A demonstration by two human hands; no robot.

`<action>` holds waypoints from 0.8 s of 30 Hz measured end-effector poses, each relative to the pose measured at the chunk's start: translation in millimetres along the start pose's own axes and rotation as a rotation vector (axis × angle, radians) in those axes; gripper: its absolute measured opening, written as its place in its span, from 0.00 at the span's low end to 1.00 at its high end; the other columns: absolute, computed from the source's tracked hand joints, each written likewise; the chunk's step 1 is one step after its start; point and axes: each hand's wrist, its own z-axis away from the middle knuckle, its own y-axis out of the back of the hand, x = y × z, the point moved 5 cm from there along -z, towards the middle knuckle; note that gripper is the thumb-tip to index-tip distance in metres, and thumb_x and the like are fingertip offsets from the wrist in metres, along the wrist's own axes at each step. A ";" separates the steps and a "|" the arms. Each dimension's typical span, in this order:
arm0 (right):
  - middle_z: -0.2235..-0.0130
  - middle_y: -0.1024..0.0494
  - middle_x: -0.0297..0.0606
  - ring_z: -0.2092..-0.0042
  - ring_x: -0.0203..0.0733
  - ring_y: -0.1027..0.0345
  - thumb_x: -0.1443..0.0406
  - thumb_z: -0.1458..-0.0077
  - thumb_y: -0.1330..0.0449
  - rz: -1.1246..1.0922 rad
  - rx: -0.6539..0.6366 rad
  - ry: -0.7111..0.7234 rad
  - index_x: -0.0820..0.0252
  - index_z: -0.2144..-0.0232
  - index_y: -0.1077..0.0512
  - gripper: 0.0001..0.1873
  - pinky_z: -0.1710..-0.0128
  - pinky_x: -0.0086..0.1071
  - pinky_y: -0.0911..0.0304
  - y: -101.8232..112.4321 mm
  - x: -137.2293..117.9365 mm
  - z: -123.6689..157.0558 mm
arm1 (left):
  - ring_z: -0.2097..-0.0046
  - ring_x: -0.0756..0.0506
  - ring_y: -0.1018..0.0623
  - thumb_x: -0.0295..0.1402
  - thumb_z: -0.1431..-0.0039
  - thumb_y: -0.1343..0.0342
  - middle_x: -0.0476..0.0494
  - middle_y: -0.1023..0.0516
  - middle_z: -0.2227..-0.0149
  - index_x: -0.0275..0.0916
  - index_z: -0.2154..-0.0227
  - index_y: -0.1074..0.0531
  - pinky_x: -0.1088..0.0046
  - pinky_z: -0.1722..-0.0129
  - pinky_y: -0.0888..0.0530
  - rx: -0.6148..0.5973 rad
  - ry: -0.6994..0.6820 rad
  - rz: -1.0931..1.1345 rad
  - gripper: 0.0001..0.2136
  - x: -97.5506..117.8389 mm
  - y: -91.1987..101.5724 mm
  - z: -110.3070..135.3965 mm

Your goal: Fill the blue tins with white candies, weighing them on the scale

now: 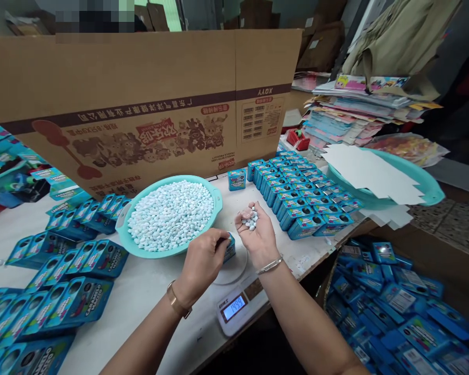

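My right hand (260,237) is cupped, palm up, around several small pale blue-white candies (251,221). My left hand (203,260) has its fingers pinched together at the top of a small blue box (230,249); what lies between the fingertips is hidden. That box stands on the round plate of a white digital scale (238,311), whose lit display shows digits. To the left of my hands, a turquoise basin (152,254) holds a heap of the same candies.
Blue boxes stand in rows (285,192) at right and in groups (82,260) at left. A large cardboard carton (148,67) walls off the back. Below the table's right edge, a bin holds many blue boxes (391,297). White card sheets (371,172) overlie another basin (432,190).
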 end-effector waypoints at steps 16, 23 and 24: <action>0.83 0.37 0.23 0.81 0.29 0.41 0.59 0.42 0.38 0.081 -0.045 0.004 0.57 0.74 0.35 0.13 0.79 0.22 0.38 -2.5 21.2 1.2 | 0.61 0.44 0.21 0.27 0.38 0.47 0.46 0.21 0.65 0.41 0.67 0.24 0.70 0.62 0.25 0.043 -0.177 -0.166 0.07 42.3 -7.4 -16.4; 0.83 0.36 0.24 0.82 0.28 0.42 0.61 0.39 0.42 0.028 0.018 -0.051 0.58 0.74 0.35 0.13 0.80 0.20 0.41 4.1 25.2 2.1 | 0.69 0.43 0.22 0.25 0.43 0.44 0.46 0.22 0.71 0.41 0.73 0.23 0.71 0.73 0.31 -0.166 -0.023 -0.338 0.07 45.7 -7.6 -25.8; 0.83 0.36 0.24 0.81 0.28 0.42 0.61 0.39 0.41 0.021 0.018 -0.051 0.58 0.74 0.35 0.13 0.80 0.20 0.41 4.0 24.7 2.5 | 0.70 0.44 0.22 0.25 0.43 0.44 0.47 0.22 0.71 0.42 0.74 0.23 0.71 0.73 0.32 -0.167 -0.015 -0.327 0.08 46.5 -7.0 -26.8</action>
